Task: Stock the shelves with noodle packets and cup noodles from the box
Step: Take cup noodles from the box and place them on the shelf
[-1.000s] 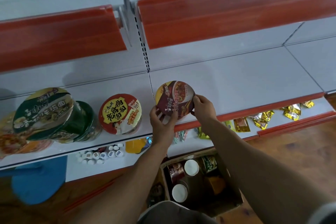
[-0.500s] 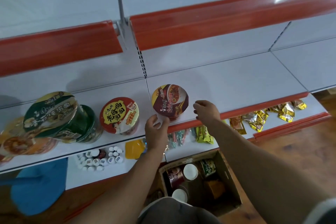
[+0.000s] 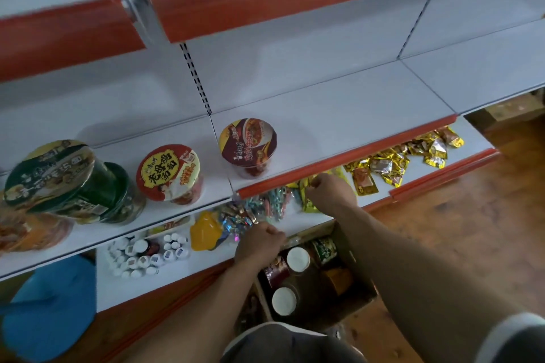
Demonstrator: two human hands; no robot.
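While both hands hang low in front of the shelving in the head view, the maroon cup noodle (image 3: 249, 146) stands upright on the middle shelf (image 3: 339, 115), close to its red front edge and just right of the seam between two shelf boards. Neither hand touches it. To its left stand a red-and-yellow cup (image 3: 169, 172) and, further left, tilted green cups (image 3: 67, 180). The left hand (image 3: 259, 244) hovers over the lower shelf (image 3: 206, 265) with its fingers curled in toward the palm, nothing visible in them. The right hand (image 3: 330, 191) sits just under the red edge, above yellow packets (image 3: 309, 203), fingers likewise curled together. Below the forearms, the cardboard box (image 3: 358, 268) rests on the wooden floor and holds more cups, two showing white undersides (image 3: 298, 258). Gold packets (image 3: 392, 162) lie further right.
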